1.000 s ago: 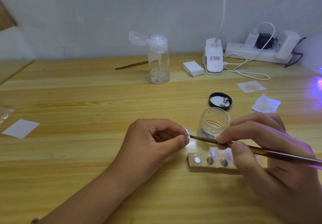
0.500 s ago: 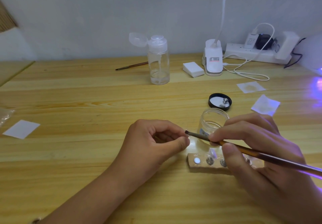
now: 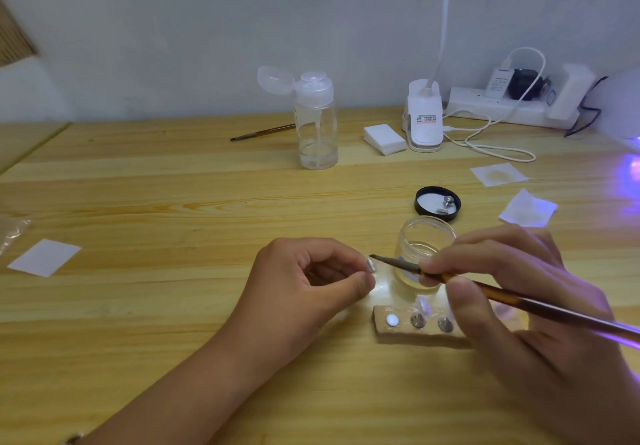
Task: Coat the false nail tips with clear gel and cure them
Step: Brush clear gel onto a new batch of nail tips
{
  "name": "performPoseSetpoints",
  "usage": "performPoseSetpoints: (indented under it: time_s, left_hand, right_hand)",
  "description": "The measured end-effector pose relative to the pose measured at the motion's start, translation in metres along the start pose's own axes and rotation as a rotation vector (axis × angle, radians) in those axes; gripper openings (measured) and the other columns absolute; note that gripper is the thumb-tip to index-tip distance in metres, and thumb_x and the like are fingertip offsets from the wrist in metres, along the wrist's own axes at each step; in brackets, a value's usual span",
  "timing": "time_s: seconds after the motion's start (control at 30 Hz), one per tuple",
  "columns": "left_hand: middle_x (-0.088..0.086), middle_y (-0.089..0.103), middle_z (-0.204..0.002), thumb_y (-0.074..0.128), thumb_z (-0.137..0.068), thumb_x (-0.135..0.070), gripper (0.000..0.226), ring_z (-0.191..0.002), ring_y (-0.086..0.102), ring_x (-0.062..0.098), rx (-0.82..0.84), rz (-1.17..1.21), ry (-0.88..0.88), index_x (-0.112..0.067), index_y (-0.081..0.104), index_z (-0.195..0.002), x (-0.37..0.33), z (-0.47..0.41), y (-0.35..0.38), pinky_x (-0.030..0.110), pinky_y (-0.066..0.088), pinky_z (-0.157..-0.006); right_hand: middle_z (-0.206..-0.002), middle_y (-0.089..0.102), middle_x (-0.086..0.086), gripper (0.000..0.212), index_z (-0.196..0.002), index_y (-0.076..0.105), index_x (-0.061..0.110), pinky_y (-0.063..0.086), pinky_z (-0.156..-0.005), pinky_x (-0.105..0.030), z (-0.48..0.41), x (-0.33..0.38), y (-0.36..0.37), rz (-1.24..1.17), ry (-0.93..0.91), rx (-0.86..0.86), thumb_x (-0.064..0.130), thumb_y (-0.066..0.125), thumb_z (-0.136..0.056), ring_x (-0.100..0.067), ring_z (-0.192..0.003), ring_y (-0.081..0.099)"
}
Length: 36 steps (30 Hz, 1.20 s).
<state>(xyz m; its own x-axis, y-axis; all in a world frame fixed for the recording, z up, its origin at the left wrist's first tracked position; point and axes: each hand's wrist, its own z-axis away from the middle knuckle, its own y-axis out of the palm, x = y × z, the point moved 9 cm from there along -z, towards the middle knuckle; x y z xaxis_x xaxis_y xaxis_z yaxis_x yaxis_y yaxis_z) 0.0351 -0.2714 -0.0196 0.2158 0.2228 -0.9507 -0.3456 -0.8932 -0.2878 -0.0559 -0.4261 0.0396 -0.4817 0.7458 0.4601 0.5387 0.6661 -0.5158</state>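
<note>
My left hand (image 3: 311, 285) pinches a small clear false nail tip (image 3: 371, 266) between thumb and forefinger. My right hand (image 3: 512, 292) grips a brown gel brush (image 3: 502, 294), whose dark bristle end touches the top of that tip. Just behind the brush stands the open clear gel jar (image 3: 424, 250). In front of it lies a wooden holder strip (image 3: 398, 332) with round metal studs; one more clear tip (image 3: 423, 306) stands on it, and my right hand hides its right end.
The jar's black lid (image 3: 437, 203) lies behind it. A clear pump bottle (image 3: 317, 122), a second brush (image 3: 263, 132), a pad stack (image 3: 384, 139) and a white clip lamp (image 3: 423, 117) stand at the back. Wipes (image 3: 528, 208) lie right, near violet light (image 3: 632, 181).
The brush tip has stroked a short way up along the nail tip held in my left hand. Both hands stay in nearly the same place.
</note>
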Motion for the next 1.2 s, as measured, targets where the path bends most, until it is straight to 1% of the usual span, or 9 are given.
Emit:
performPoseSetpoints:
  time_s: [0.07, 0.23, 0.37, 0.53, 0.63, 0.8, 0.97, 1.07, 1.2]
  left_hand:
    - [-0.010, 0.070, -0.064, 0.082, -0.075, -0.012, 0.009, -0.055, 0.057, -0.004, 0.000, 0.000, 0.002, -0.020, 0.078, -0.074, 0.0000, 0.0000, 0.0000, 0.007, 0.040, -0.051]
    - [-0.011, 0.069, -0.062, 0.083, -0.074, -0.012, 0.010, -0.054, 0.057, -0.004, -0.007, 0.009, 0.001, -0.021, 0.079, -0.075, 0.0011, -0.0005, -0.0002, 0.007, 0.039, -0.050]
    - [-0.013, 0.067, -0.060, 0.081, -0.075, -0.011, 0.010, -0.052, 0.054, -0.005, 0.002, 0.025, 0.002, -0.020, 0.078, -0.074, 0.0015, -0.0004, 0.0009, 0.007, 0.038, -0.049]
    - [-0.009, 0.071, -0.065, 0.081, -0.077, -0.013, 0.009, -0.055, 0.057, -0.003, -0.001, 0.026, 0.006, -0.022, 0.079, -0.077, 0.0007, -0.0002, -0.0002, 0.008, 0.039, -0.050]
    - [-0.007, 0.072, -0.067, 0.081, -0.078, -0.012, 0.009, -0.056, 0.058, -0.001, -0.003, 0.044, 0.005, -0.020, 0.079, -0.077, 0.0009, -0.0006, -0.0001, 0.009, 0.040, -0.050]
    - [-0.007, 0.072, -0.065, 0.080, -0.076, -0.011, 0.006, -0.056, 0.058, -0.002, -0.004, 0.078, -0.001, -0.016, 0.079, -0.077, 0.0014, -0.0004, 0.0007, 0.008, 0.039, -0.049]
    - [-0.007, 0.072, -0.064, 0.079, -0.076, -0.008, 0.010, -0.056, 0.058, -0.003, 0.002, 0.095, 0.002, -0.018, 0.079, -0.076, -0.0002, -0.0004, 0.0012, 0.007, 0.039, -0.049]
    - [-0.006, 0.073, -0.067, 0.080, -0.076, -0.011, 0.007, -0.059, 0.061, -0.001, 0.000, 0.082, -0.004, -0.018, 0.080, -0.078, 0.0004, 0.0001, 0.0001, 0.007, 0.040, -0.050]
    - [-0.004, 0.074, -0.069, 0.080, -0.077, -0.013, 0.005, -0.060, 0.062, 0.000, -0.003, 0.073, -0.003, -0.017, 0.079, -0.078, 0.0006, 0.0001, -0.0001, 0.008, 0.040, -0.051]
  right_hand:
    - [-0.084, 0.067, 0.013, 0.023, -0.089, 0.073, 0.020, 0.042, -0.086, -0.026, 0.0002, -0.0002, 0.0018, 0.007, -0.002, 0.008, 0.028, 0.052, -0.089, -0.002, -0.093, 0.054]
    - [-0.080, 0.068, 0.009, 0.022, -0.084, 0.073, 0.025, 0.040, -0.087, -0.019, 0.0021, -0.0015, 0.0023, -0.025, 0.049, 0.020, 0.029, 0.052, -0.085, -0.018, -0.091, 0.058]
    - [-0.075, 0.066, 0.007, 0.023, -0.077, 0.072, 0.023, 0.040, -0.084, -0.020, 0.0030, -0.0026, -0.0006, -0.052, 0.053, 0.013, 0.026, 0.050, -0.082, -0.019, -0.089, 0.057]
    - [-0.083, 0.069, 0.010, 0.021, -0.088, 0.072, 0.025, 0.040, -0.087, -0.019, 0.0016, -0.0031, 0.0002, -0.017, 0.038, -0.001, 0.030, 0.051, -0.089, -0.018, -0.091, 0.058]
    - [-0.084, 0.069, 0.008, 0.020, -0.090, 0.073, 0.024, 0.040, -0.088, -0.018, 0.0014, -0.0047, 0.0025, -0.032, 0.052, 0.000, 0.031, 0.054, -0.088, -0.024, -0.091, 0.061]
    - [-0.084, 0.069, 0.010, 0.019, -0.089, 0.072, 0.027, 0.040, -0.087, -0.017, 0.0028, -0.0039, 0.0032, -0.065, 0.049, 0.009, 0.032, 0.054, -0.088, -0.013, -0.092, 0.058]
    - [-0.082, 0.069, 0.013, 0.019, -0.087, 0.072, 0.025, 0.042, -0.084, -0.020, 0.0022, -0.0009, 0.0032, -0.093, 0.024, 0.027, 0.029, 0.054, -0.088, -0.015, -0.090, 0.059]
    - [-0.084, 0.069, 0.014, 0.018, -0.088, 0.070, 0.027, 0.042, -0.084, -0.021, 0.0014, -0.0013, -0.0009, -0.083, 0.034, -0.004, 0.030, 0.053, -0.088, -0.011, -0.091, 0.058]
    - [-0.085, 0.068, 0.014, 0.020, -0.090, 0.072, 0.025, 0.040, -0.087, -0.017, 0.0008, -0.0037, 0.0016, -0.059, 0.048, -0.002, 0.030, 0.053, -0.088, -0.012, -0.092, 0.058]
